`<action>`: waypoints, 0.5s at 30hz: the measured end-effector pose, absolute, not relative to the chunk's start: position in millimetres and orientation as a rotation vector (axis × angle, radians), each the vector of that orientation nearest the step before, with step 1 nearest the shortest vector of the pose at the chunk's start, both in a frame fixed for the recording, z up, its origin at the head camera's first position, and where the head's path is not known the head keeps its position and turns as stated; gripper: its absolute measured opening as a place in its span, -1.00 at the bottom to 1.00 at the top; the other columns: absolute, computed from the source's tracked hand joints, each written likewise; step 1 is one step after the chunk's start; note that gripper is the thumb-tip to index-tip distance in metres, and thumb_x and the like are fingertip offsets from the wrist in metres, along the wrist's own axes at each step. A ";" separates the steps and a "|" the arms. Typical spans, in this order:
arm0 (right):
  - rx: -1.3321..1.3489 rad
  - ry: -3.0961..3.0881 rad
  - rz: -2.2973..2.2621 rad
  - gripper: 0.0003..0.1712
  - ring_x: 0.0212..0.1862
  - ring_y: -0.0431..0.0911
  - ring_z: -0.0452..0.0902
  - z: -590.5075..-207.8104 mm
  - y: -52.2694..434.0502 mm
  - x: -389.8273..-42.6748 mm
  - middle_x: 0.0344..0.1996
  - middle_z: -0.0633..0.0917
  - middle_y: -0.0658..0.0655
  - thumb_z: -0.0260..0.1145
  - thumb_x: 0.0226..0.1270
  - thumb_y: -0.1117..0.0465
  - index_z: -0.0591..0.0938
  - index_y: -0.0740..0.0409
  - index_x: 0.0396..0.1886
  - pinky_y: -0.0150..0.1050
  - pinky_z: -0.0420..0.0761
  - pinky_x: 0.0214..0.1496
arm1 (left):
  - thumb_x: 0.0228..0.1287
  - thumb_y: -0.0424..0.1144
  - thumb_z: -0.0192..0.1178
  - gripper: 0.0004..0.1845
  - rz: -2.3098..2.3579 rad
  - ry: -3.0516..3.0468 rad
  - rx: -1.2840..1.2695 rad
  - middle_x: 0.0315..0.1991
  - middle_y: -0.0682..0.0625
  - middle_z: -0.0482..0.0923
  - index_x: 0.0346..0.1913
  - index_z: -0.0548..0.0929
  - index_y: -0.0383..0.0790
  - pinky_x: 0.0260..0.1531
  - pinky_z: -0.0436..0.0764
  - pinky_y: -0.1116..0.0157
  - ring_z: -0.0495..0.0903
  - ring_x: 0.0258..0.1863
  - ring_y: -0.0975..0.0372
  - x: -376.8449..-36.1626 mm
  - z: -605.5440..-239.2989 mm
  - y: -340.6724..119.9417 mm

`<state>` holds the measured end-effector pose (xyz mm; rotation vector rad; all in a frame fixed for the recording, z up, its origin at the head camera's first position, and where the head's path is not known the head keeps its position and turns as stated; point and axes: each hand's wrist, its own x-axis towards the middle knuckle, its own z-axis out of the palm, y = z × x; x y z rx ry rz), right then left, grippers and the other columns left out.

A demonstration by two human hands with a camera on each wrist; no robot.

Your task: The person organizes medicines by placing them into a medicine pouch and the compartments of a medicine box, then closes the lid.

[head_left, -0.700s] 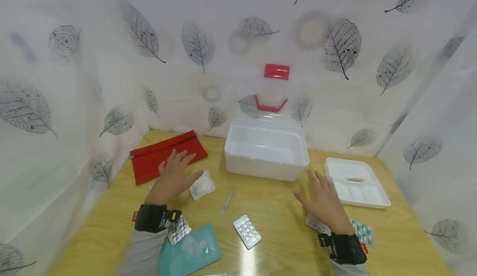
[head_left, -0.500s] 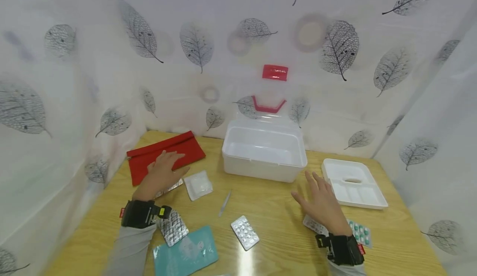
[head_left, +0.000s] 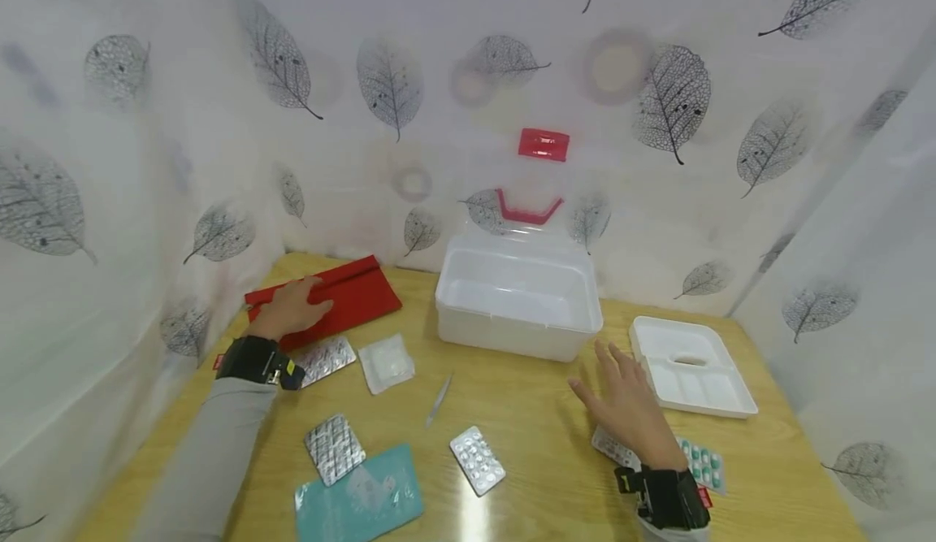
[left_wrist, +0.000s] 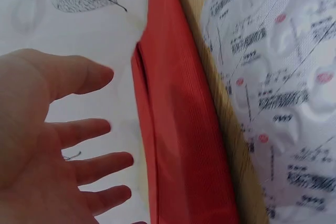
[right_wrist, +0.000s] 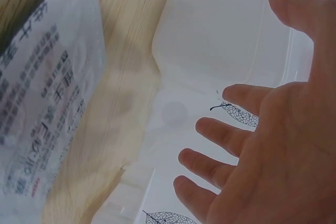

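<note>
My left hand (head_left: 288, 310) is over the left part of a red zip pouch (head_left: 361, 298), thumb and fingers spread. The left wrist view has the pouch (left_wrist: 181, 114) just beyond the fingertips, a foil blister pack (left_wrist: 283, 93) to its right. In the head view that blister pack (head_left: 327, 359) lies beside my left wrist. My right hand (head_left: 629, 404) hovers with parted fingers between a white lidded box (head_left: 515, 331) and a white compartment tray (head_left: 705, 383). Nothing is held in either hand. Below the right wrist lie a blister pack of green capsules (head_left: 704, 465) and another silvery pack (head_left: 614, 448), partly hidden.
A white gauze packet (head_left: 386, 363) and slim tweezers (head_left: 439, 400) lie mid-table. Nearer are two blister packs, one silver (head_left: 478, 461), one (head_left: 334, 448) overlapping a teal packet (head_left: 361, 501). The box's raised lid has a red handle (head_left: 530, 210). A leaf-print curtain (head_left: 409, 160) encloses the table.
My left hand has moved left and away from me, from near the gauze packet to over the red pouch, uncovering the blister pack beside it. The right hand has barely moved.
</note>
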<state>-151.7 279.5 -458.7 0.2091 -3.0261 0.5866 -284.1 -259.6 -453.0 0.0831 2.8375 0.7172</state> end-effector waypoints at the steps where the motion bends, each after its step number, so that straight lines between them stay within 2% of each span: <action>1: 0.210 -3.028 0.589 0.00 0.50 0.48 0.00 -459.8 279.3 -151.1 0.52 0.13 0.50 0.09 0.49 -0.33 0.11 0.27 0.60 0.44 -0.07 0.46 | 0.49 0.01 0.01 -0.24 0.717 2.839 0.082 0.45 -0.54 0.09 0.53 0.13 -0.42 0.22 0.12 -0.52 0.05 0.41 -0.46 -287.7 -452.7 -262.2; 6: 0.204 -3.021 0.581 -0.05 0.51 0.46 0.02 -461.7 278.3 -149.1 0.52 0.13 0.49 0.04 0.54 -0.30 0.11 0.26 0.60 0.45 -0.03 0.46 | 0.46 -0.16 -0.08 -0.36 0.698 2.889 0.116 0.39 -0.55 0.19 0.48 0.19 -0.45 0.22 0.21 -0.46 0.20 0.33 -0.46 -305.1 -451.0 -273.0; 10: 0.189 -3.030 0.607 -0.09 0.52 0.45 -0.01 -460.7 279.2 -147.8 0.54 0.10 0.47 -0.02 0.57 -0.29 0.10 0.25 0.61 0.45 -0.03 0.45 | 0.39 -0.30 -0.18 -0.41 0.628 2.912 0.081 0.38 -0.54 0.23 0.46 0.23 -0.40 0.17 0.19 -0.48 0.25 0.30 -0.47 -316.5 -460.2 -282.7; 15: 0.185 -3.036 0.619 -0.12 0.52 0.45 -0.02 -459.8 281.2 -148.8 0.55 0.10 0.45 -0.05 0.60 -0.26 0.08 0.23 0.62 0.46 0.04 0.43 | 0.36 -0.33 -0.17 -0.40 0.593 2.870 -0.026 0.38 -0.51 0.21 0.47 0.22 -0.37 0.13 0.16 -0.51 0.25 0.30 -0.46 -323.4 -469.3 -291.4</action>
